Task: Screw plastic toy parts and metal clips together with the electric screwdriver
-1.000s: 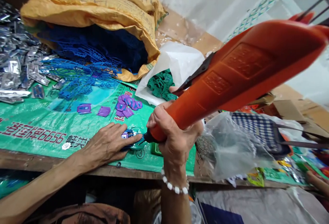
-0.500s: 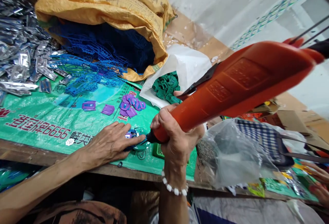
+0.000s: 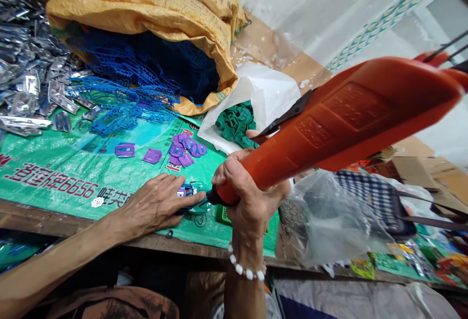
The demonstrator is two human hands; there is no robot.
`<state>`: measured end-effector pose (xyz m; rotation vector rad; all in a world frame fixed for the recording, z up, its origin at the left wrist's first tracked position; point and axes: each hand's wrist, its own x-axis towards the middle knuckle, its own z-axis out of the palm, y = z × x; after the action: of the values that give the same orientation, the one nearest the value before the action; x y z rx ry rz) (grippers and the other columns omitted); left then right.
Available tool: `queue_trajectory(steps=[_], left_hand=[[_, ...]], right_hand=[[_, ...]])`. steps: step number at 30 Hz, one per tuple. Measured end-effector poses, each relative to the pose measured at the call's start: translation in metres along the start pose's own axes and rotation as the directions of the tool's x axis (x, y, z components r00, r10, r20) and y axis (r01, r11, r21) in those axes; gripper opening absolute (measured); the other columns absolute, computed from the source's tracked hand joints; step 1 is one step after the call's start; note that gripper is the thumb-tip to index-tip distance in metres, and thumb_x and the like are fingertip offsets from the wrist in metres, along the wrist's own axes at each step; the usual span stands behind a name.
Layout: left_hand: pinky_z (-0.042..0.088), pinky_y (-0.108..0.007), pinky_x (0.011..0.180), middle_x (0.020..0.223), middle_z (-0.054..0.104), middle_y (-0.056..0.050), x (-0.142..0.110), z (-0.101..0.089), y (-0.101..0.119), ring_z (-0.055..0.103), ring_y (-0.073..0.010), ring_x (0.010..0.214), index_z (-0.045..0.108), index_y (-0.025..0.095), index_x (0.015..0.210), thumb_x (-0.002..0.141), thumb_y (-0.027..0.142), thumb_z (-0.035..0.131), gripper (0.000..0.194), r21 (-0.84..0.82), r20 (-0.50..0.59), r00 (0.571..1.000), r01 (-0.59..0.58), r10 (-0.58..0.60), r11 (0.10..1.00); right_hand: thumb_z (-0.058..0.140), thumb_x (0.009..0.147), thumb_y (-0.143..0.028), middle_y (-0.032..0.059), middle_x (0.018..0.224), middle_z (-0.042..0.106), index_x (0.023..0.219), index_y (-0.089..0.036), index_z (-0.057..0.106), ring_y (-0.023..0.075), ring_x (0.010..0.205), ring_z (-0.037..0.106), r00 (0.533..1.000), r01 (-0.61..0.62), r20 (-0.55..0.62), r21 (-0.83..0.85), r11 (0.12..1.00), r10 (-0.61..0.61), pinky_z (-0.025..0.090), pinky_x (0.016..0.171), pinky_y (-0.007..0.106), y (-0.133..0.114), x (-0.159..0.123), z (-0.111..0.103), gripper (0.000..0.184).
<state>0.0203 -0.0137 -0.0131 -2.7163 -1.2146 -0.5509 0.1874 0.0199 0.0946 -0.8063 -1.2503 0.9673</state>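
My right hand (image 3: 252,187) is wrapped round the front of an orange electric screwdriver (image 3: 314,129), held sideways with its black nose pointing left. The tip meets a small blue and purple plastic part (image 3: 185,191) lying on the green sheet. My left hand (image 3: 157,199) presses that part down, its fingers closed over it and covering most of it. Behind the hands lies a pile of purple plastic pieces (image 3: 185,149), with two more purple pieces (image 3: 125,150) to its left.
A yellow woven sack (image 3: 146,11) spills blue plastic frames (image 3: 127,109). Silver packets (image 3: 32,80) are heaped at far left. A white bag (image 3: 274,85) holds green parts (image 3: 236,123). At right are small screws (image 3: 292,216), a clear bag (image 3: 332,221) and a checked bag (image 3: 361,197).
My hands and the screwdriver keep nearly the same place; the whole view shifts slightly. At the far right edge, another person's hands have left the view.
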Motion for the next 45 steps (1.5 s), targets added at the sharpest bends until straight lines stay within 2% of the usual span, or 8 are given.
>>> queue_trajectory(steps=[8,15,21,25,29,36,40,45], left_hand=[[0.048,-0.041,0.082,0.104,0.052,-0.007,0.0,0.001,0.001,0.056,-0.0293,0.094,0.046,0.034,0.143,0.086,0.023,0.071,0.063,-0.001,0.003,1.0,0.023,-0.023,1.0],[0.048,-0.042,0.077,0.1,0.056,-0.007,0.003,-0.002,0.0,0.058,-0.0298,0.088,0.046,0.035,0.145,0.088,0.023,0.069,0.063,-0.02,0.02,1.0,0.01,-0.009,1.0],[0.048,-0.043,0.081,0.106,0.059,-0.008,0.003,0.0,0.0,0.059,-0.0303,0.092,0.047,0.035,0.144,0.088,0.026,0.07,0.062,-0.04,0.01,1.0,0.014,-0.014,0.999],[0.049,-0.043,0.081,0.103,0.059,-0.008,0.002,0.0,0.0,0.06,-0.0303,0.092,0.049,0.034,0.143,0.088,0.025,0.07,0.06,-0.029,0.008,1.0,0.005,-0.005,1.0],[0.048,-0.04,0.081,0.102,0.057,-0.007,0.001,0.0,-0.001,0.059,-0.0282,0.091,0.054,0.034,0.14,0.086,0.023,0.071,0.058,-0.033,-0.01,1.0,0.016,-0.016,0.999],[0.048,-0.039,0.078,0.106,0.057,-0.01,-0.006,0.005,-0.007,0.059,-0.0291,0.092,0.047,0.034,0.148,0.086,0.021,0.068,0.067,-0.013,-0.028,1.0,-0.011,0.011,1.0],[0.05,-0.041,0.08,0.111,0.057,-0.01,-0.011,0.01,-0.012,0.06,-0.0295,0.094,0.045,0.036,0.151,0.089,0.022,0.064,0.065,-0.026,-0.034,0.999,-0.007,0.006,1.0],[0.053,-0.041,0.08,0.113,0.058,-0.009,-0.015,0.01,-0.015,0.062,-0.0291,0.094,0.046,0.041,0.149,0.093,0.024,0.059,0.06,-0.029,-0.034,0.999,0.006,-0.007,1.0]], right_hand=[[0.082,0.079,-0.043,-0.004,0.06,0.056,0.07,-0.024,0.063,0.0129,0.045,0.048,0.999,-0.027,0.038,-0.047,0.999,0.028,0.043,0.041,0.029,0.002,-0.002,-0.002,0.029],[0.083,0.079,-0.043,-0.0025,0.068,0.062,0.076,-0.025,0.068,0.0166,0.052,0.058,0.999,-0.007,0.051,-0.113,0.994,0.013,0.052,0.054,0.036,0.005,-0.006,-0.005,0.024],[0.084,0.078,-0.043,-0.0026,0.069,0.065,0.077,-0.027,0.068,0.0163,0.052,0.058,0.999,0.02,0.033,-0.182,0.983,-0.014,0.053,0.053,0.035,0.007,-0.009,-0.004,0.022],[0.083,0.078,-0.04,-0.0009,0.071,0.066,0.078,-0.026,0.068,0.0163,0.052,0.059,0.999,0.036,0.038,-0.159,0.987,-0.03,0.053,0.051,0.034,0.007,-0.008,-0.002,0.021],[0.085,0.077,-0.038,-0.0029,0.068,0.063,0.076,-0.025,0.064,0.0147,0.05,0.057,0.998,0.05,-0.023,-0.108,0.993,-0.053,0.052,0.05,0.032,0.002,-0.009,0.0,0.024],[0.084,0.076,-0.038,-0.0051,0.063,0.061,0.077,-0.024,0.063,0.0139,0.049,0.058,0.981,0.073,-0.161,-0.192,0.979,-0.105,0.05,0.047,0.029,-0.008,-0.007,-0.032,0.025],[0.085,0.074,-0.036,-0.0056,0.064,0.064,0.083,-0.021,0.063,0.0119,0.049,0.059,0.963,0.063,-0.236,-0.267,0.962,-0.129,0.05,0.05,0.028,0.003,-0.002,-0.052,0.028],[0.084,0.074,-0.041,-0.0042,0.063,0.063,0.076,-0.019,0.064,0.0125,0.051,0.059,0.965,0.009,-0.247,-0.291,0.957,-0.084,0.051,0.053,0.03,0.015,-0.005,-0.056,0.031]])
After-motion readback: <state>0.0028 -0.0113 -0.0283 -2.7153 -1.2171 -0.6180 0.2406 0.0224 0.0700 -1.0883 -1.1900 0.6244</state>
